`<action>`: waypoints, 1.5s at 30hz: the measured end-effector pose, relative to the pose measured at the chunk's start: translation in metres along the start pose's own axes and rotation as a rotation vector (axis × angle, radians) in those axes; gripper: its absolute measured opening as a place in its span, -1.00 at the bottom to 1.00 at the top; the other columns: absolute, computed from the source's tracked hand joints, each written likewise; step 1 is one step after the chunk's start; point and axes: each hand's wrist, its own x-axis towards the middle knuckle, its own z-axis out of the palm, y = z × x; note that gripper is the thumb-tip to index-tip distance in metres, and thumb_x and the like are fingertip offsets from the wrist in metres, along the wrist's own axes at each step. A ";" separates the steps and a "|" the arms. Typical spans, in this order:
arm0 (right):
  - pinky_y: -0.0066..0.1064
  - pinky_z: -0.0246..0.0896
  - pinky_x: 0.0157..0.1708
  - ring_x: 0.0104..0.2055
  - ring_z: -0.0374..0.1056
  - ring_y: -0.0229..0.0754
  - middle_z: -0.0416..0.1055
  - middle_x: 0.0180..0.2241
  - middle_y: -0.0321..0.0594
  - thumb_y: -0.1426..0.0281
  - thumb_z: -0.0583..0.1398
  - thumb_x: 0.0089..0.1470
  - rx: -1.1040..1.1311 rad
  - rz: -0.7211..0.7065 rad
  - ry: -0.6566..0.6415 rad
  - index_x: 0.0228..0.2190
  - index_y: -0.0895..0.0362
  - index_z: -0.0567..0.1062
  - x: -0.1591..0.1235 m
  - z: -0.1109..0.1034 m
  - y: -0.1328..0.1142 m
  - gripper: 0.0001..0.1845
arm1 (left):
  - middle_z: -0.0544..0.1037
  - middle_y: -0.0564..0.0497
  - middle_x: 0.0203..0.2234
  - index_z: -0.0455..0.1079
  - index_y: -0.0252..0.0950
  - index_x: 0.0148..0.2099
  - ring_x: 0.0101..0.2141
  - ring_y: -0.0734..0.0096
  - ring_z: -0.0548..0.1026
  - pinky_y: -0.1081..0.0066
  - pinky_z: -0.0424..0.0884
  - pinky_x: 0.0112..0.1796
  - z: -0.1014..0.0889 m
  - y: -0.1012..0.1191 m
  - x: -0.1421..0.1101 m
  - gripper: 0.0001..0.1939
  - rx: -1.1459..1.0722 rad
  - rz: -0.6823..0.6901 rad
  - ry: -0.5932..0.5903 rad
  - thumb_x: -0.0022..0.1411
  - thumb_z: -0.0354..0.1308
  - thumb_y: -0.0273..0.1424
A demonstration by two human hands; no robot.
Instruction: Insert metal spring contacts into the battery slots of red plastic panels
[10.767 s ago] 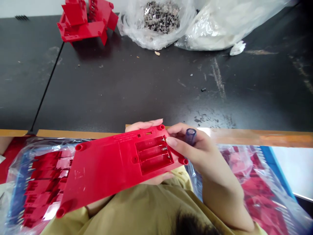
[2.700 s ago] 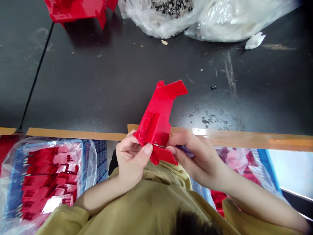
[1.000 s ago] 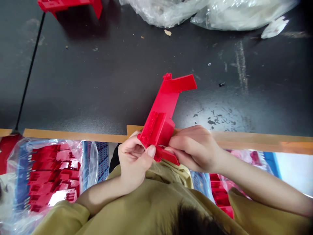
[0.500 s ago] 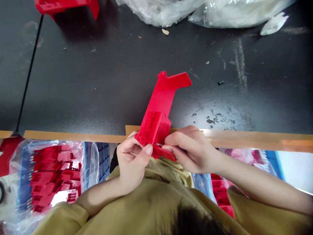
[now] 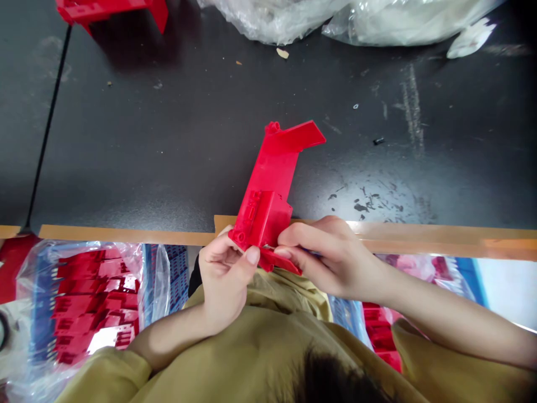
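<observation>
A red moulded plastic part (image 5: 274, 165) spans the table's front edge, its angled flap pointing up and to the right. My left hand (image 5: 229, 274) grips the near end, thumb on top at the corner with a round boss. My right hand (image 5: 331, 254) is closed in a pinch at the near right side, thumb and index finger beside a short red flap. A tiny pale, shiny thing shows by those fingertips, too small to name. The fingers under the part are hidden.
The dark table (image 5: 188, 140) has a tan taped edge. Another red plastic part (image 5: 113, 8) and clear plastic bags (image 5: 386, 25) lie at the back. Below the edge, a blue crate (image 5: 42, 296) with red parts stands left; more red parts (image 5: 380, 327) are at right.
The red part and both hands have shifted very slightly left, and its far end has tilted a little left. Both hands keep their hold.
</observation>
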 end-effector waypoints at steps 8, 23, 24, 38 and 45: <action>-0.60 -0.08 -0.61 -0.63 0.06 -0.46 0.22 -0.61 -0.46 0.46 0.07 0.33 0.066 0.014 0.008 -0.39 0.11 0.26 -0.001 0.002 0.004 -0.80 | 0.43 0.13 -0.58 0.47 -0.23 -0.50 -0.52 0.55 0.36 0.54 0.37 -0.45 0.001 0.002 0.001 -0.78 0.027 -0.005 0.026 0.07 0.42 -0.31; -0.57 0.00 -0.64 -0.63 0.12 -0.46 0.24 -0.61 -0.48 0.37 0.14 0.30 0.455 0.218 0.152 -0.33 0.12 0.32 -0.004 0.002 -0.004 -0.87 | 0.54 0.10 -0.51 0.56 -0.20 -0.39 -0.50 0.55 0.44 0.56 0.41 -0.43 0.003 0.001 0.000 -0.91 0.018 0.052 -0.028 0.14 0.37 -0.34; -0.58 0.01 -0.64 -0.63 0.12 -0.46 0.26 -0.61 -0.48 0.38 0.17 0.28 0.434 0.236 0.137 -0.30 0.12 0.34 -0.001 0.000 -0.007 -0.89 | 0.54 0.10 -0.50 0.56 -0.20 -0.38 -0.48 0.55 0.45 0.55 0.42 -0.42 0.002 0.001 0.000 -0.92 0.037 0.059 -0.041 0.15 0.37 -0.34; -0.48 -0.14 -0.62 -0.66 0.04 -0.42 0.27 -0.61 -0.44 0.35 0.14 0.31 -0.160 0.169 -0.135 -0.43 0.12 0.31 0.012 -0.028 -0.022 -0.76 | 0.49 0.09 -0.53 0.59 -0.17 -0.37 -0.48 0.53 0.43 0.54 0.41 -0.42 0.003 -0.002 -0.002 -0.94 0.133 0.140 -0.011 0.12 0.39 -0.34; -0.49 -0.18 -0.63 -0.67 -0.01 -0.40 0.15 -0.64 -0.47 0.36 0.06 0.34 -0.214 0.067 -0.182 -0.40 0.11 0.22 0.017 -0.029 -0.018 -0.77 | 0.55 0.08 -0.51 0.58 -0.20 -0.34 -0.49 0.53 0.47 0.54 0.43 -0.42 0.001 0.000 0.002 -0.96 0.148 0.123 -0.067 0.14 0.37 -0.38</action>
